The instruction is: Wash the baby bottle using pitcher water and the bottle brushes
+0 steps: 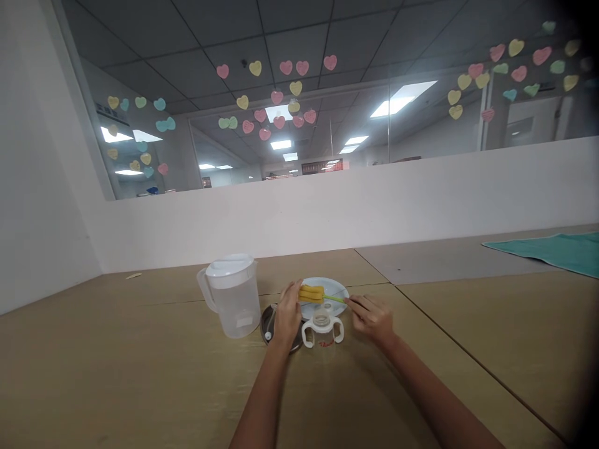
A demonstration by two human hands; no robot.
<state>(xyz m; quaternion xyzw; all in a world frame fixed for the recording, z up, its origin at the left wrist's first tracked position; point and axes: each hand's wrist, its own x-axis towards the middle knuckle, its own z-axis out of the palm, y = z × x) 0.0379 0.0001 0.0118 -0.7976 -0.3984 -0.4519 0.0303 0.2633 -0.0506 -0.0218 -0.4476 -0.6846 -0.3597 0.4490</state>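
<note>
A bottle brush with a yellow sponge head (311, 294) and a thin green handle (333, 300) is held level between my hands. My right hand (373, 318) is closed around the handle's end. At the other end, my left hand (289, 315) has its fingers closed on the tip of the sponge. Just below the brush stands a clear baby bottle (326, 338) with its mouth uncovered, two white side handles and red marks on its front. Under my left hand lies a round dark dish (296, 345), partly hidden, with a small white-ended tube (268, 336) in it.
Behind the bottle is a white plate (337, 288) with a small clear piece on it. A lidded translucent pitcher (238, 305) stands to the left. A green cloth (556, 251) lies at the far right. The table meets a white wall (299, 218) under a window.
</note>
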